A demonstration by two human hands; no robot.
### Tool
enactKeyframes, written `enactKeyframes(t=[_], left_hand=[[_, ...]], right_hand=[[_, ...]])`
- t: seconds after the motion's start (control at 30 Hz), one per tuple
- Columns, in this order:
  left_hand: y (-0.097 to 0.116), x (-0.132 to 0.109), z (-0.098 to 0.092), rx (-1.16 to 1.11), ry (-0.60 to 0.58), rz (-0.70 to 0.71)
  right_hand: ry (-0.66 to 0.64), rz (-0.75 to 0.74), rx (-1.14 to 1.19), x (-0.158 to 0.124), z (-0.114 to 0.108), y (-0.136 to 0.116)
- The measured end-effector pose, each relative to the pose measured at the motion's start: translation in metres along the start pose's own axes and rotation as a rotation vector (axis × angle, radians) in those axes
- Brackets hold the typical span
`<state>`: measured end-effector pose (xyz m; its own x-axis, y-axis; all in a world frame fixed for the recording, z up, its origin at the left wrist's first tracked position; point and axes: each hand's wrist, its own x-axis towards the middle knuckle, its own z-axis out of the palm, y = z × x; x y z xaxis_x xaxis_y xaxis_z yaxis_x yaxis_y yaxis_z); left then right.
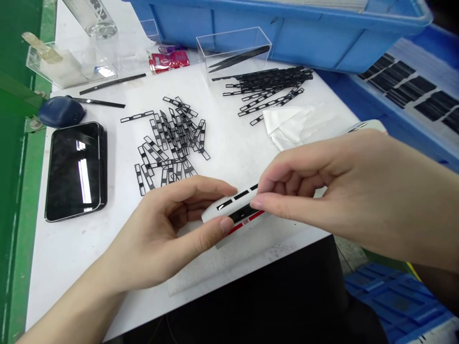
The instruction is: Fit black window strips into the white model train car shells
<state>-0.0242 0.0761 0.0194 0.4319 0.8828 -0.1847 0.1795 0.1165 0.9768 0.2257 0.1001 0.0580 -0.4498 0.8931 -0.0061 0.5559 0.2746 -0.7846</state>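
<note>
Two hands over the near edge of the table (pixel 64 258). Left hand (pixel 161 229) pinching the end of a white casing (pixel 211 215) between thumb and fingers; right hand (pixel 344 191), fingertips closed, pinching a black strip (pixel 241 195) against its top. Seemingly seating the strip: even pressure needed next.

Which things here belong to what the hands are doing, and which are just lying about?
In use: white strip-shaped part, pinched by left hand and right hand; probably the loose black frames and the stacked black frames.
Lying about: phone; tissue; red packet; tweezers in clear box; blue crate.
</note>
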Motion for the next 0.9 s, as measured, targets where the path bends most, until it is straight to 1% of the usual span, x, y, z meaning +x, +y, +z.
enactKeyframes(t=[0.13, 0.2, 0.33, 0.4, 0.43, 0.47, 0.53, 0.6, 0.63, 0.67, 0.73, 0.77, 0.83, 0.9], left_hand=[[0.005, 0.0, 0.009, 0.027, 0.087, 0.008], [0.005, 0.0, 0.012, 0.046, 0.112, 0.022], [0.004, -0.001, 0.015, 0.018, 0.117, 0.018], [0.003, -0.002, 0.015, -0.008, 0.144, 0.004], [0.003, -0.003, 0.015, -0.036, 0.166, -0.008], [0.003, -0.003, 0.015, -0.079, 0.192, -0.026], [0.004, -0.004, 0.015, -0.187, 0.253, -0.063], [0.004, -0.005, 0.017, -0.276, 0.331, -0.068], [0.004, -0.006, 0.018, -0.303, 0.364, -0.053], [0.004, -0.007, 0.019, -0.322, 0.384, -0.025], [0.004, -0.009, 0.023, -0.333, 0.398, 0.046], [0.004, -0.01, 0.024, -0.322, 0.399, 0.084], [0.004, -0.012, 0.028, -0.268, 0.421, 0.16], [0.003, -0.013, 0.03, -0.195, 0.455, 0.195]], right_hand=[[-0.013, -0.02, -0.079, 0.001, 0.003, -0.004], [0.014, -0.037, -0.135, -0.001, 0.005, -0.005], [0.057, -0.084, -0.322, -0.008, 0.007, -0.007], [0.088, -0.113, -0.399, -0.013, 0.008, -0.01], [0.103, -0.122, -0.399, -0.016, 0.008, -0.012], [0.135, -0.121, -0.368, -0.019, 0.009, -0.013], [0.25, -0.1, -0.231, -0.027, 0.014, -0.015], [0.391, -0.026, -0.025, -0.034, 0.025, -0.014], [0.448, 0.011, 0.103, -0.036, 0.032, -0.012], [0.479, 0.046, 0.242, -0.038, 0.04, -0.011], [0.497, 0.075, 0.501, -0.036, 0.055, -0.008], [0.504, 0.076, 0.58, -0.034, 0.061, -0.008], [0.501, 0.073, 0.6, -0.029, 0.069, -0.009], [0.467, 0.063, 0.587, -0.024, 0.071, -0.011]])
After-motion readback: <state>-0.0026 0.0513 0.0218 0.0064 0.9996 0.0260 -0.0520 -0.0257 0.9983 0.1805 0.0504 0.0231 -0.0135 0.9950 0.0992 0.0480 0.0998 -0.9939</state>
